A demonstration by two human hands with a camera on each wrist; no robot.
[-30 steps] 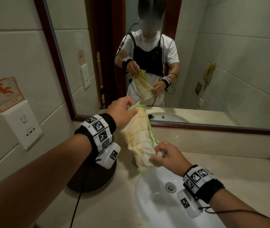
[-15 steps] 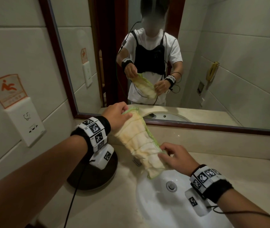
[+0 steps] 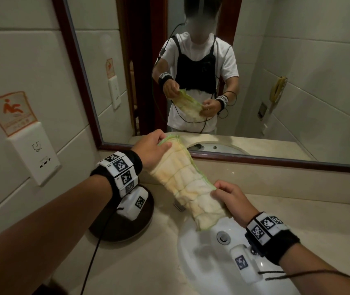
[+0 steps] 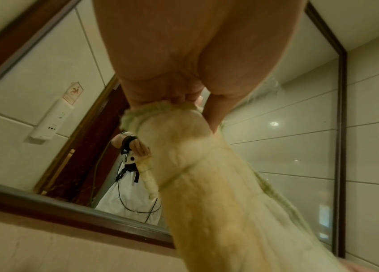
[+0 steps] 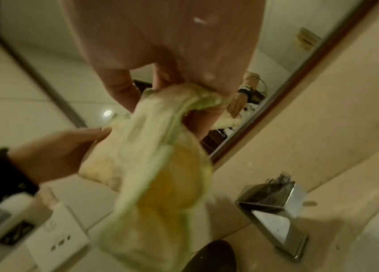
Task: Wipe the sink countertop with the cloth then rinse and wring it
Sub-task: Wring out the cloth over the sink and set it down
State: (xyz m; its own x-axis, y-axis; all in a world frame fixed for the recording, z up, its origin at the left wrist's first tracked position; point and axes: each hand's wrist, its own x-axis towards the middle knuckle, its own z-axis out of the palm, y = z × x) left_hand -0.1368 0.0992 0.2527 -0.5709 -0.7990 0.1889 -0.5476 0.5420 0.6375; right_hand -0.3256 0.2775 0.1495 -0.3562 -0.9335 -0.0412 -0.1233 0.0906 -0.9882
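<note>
A pale yellow cloth (image 3: 188, 180) with green edging is stretched in the air above the white sink (image 3: 208, 265) and the beige countertop (image 3: 131, 258). My left hand (image 3: 155, 145) pinches its upper end near the mirror; the left wrist view shows fingers and thumb (image 4: 214, 114) closed on the cloth (image 4: 219, 193). My right hand (image 3: 227, 196) pinches the green edge lower down, over the basin's back rim. In the right wrist view the cloth (image 5: 160, 165) hangs blurred from my right fingers (image 5: 123, 92), with the left hand (image 5: 67, 147) at its other end.
A chrome faucet (image 5: 274, 208) stands behind the basin, mostly hidden by the cloth in the head view. A dark round dish (image 3: 123, 226) sits on the counter under my left wrist. The framed mirror (image 3: 255, 81) runs along the back; a wall socket plate (image 3: 34, 154) is at left.
Both hands have drawn apart, the right one moving rightward, so the cloth now lies stretched out more flatly between them instead of hanging down bunched.
</note>
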